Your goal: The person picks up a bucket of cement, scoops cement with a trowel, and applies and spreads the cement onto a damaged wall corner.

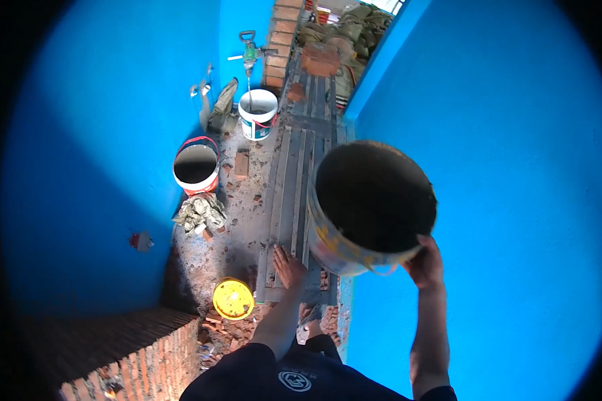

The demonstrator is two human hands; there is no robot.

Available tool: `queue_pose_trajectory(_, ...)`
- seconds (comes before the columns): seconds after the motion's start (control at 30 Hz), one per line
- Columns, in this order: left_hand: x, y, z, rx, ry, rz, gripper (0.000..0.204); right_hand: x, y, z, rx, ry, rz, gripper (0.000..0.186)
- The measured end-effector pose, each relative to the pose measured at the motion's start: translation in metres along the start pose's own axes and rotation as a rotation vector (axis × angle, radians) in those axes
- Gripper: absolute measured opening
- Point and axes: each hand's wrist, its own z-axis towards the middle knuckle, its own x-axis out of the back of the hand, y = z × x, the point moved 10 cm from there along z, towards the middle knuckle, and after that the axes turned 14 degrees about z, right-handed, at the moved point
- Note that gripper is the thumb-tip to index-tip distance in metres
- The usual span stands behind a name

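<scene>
My right hand point(427, 264) grips the near right rim of a large, stained bucket point(341, 247), its outside marked in yellow and grey. The bucket is raised in front of me and tilted, its mouth partly toward me. Its inside is dark, and I cannot make out what it holds. My left hand point(289, 267) is left of the bucket with its fingers stretched out, holding nothing. It is over the grey ribbed plank walkway point(284, 187); whether it touches the boards I cannot tell.
On the left stand a red-and-white bucket point(211, 184) and a white bucket point(255, 130) with a green power mixer point(249, 53) in it. Nearby are a crumpled sack point(202, 212), a yellow lid point(233, 299) and loose bricks point(241, 164). Blue walls point(502, 200) flank the passage.
</scene>
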Motion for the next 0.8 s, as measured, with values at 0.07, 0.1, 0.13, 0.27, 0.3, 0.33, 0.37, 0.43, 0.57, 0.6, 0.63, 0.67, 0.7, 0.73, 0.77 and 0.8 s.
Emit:
queue_pose_trajectory(0.07, 0.011, 0.004, -0.004, -0.062, 0.108, -0.051, 0.062, 0.029, -0.008, -0.063, 0.054, 0.167, -0.062, 0.048)
queue_pose_trajectory(0.1, 0.016, 0.003, -0.008, -0.069, 0.133, -0.118, 0.06, 0.049, -0.009, -0.094, 0.062, 0.27, -0.083, 0.04)
queue_pose_trajectory(0.13, 0.015, 0.006, -0.01, -0.116, 0.09, -0.096, 0.06, 0.073, -0.01, -0.119, 0.111, 0.323, -0.087, 0.035)
queue_pose_trajectory(0.27, 0.019, 0.004, -0.005, -0.137, 0.196, 0.112, 0.06, 0.127, 0.006, -0.21, 0.188, 0.446, 0.025, 0.033)
queue_pose_trajectory(0.3, 0.018, 0.004, -0.001, -0.123, 0.202, 0.15, 0.062, 0.136, 0.013, -0.234, 0.221, 0.463, 0.048, 0.034)
queue_pose_trajectory(0.33, 0.018, 0.002, 0.01, -0.123, 0.202, 0.228, 0.065, 0.137, 0.021, -0.253, 0.214, 0.531, 0.121, 0.036)
queue_pose_trajectory(0.37, 0.016, 0.007, 0.017, -0.126, 0.191, 0.275, 0.068, 0.144, 0.03, -0.266, 0.228, 0.594, 0.167, 0.037)
queue_pose_trajectory(0.43, 0.011, 0.014, 0.034, -0.148, 0.188, 0.326, 0.074, 0.176, 0.061, -0.298, 0.203, 0.678, 0.245, 0.038)
queue_pose_trajectory(0.57, -0.001, 0.04, 0.024, -0.177, 0.185, 0.336, 0.081, 0.254, 0.146, -0.377, 0.2, 1.046, 0.365, 0.033)
queue_pose_trajectory(0.6, -0.007, 0.038, 0.017, -0.19, 0.175, 0.352, 0.081, 0.277, 0.184, -0.408, 0.185, 1.154, 0.438, 0.03)
queue_pose_trajectory(0.63, -0.011, 0.041, 0.012, -0.205, 0.159, 0.334, 0.082, 0.29, 0.206, -0.425, 0.193, 1.228, 0.476, 0.028)
queue_pose_trajectory(0.67, -0.016, 0.037, 0.009, -0.222, 0.145, 0.321, 0.083, 0.299, 0.233, -0.444, 0.195, 1.302, 0.519, 0.027)
queue_pose_trajectory(0.7, -0.019, 0.032, 0.009, -0.21, 0.154, 0.326, 0.084, 0.307, 0.257, -0.462, 0.181, 1.353, 0.571, 0.024)
queue_pose_trajectory(0.73, -0.023, 0.025, 0.012, -0.229, 0.152, 0.339, 0.084, 0.321, 0.284, -0.485, 0.186, 1.38, 0.576, 0.024)
queue_pose_trajectory(0.77, -0.029, 0.02, 0.016, -0.228, 0.15, 0.338, 0.084, 0.339, 0.318, -0.513, 0.207, 1.406, 0.623, 0.022)
queue_pose_trajectory(0.8, -0.036, 0.014, 0.019, -0.224, 0.151, 0.339, 0.084, 0.353, 0.344, -0.537, 0.225, 1.429, 0.67, 0.021)
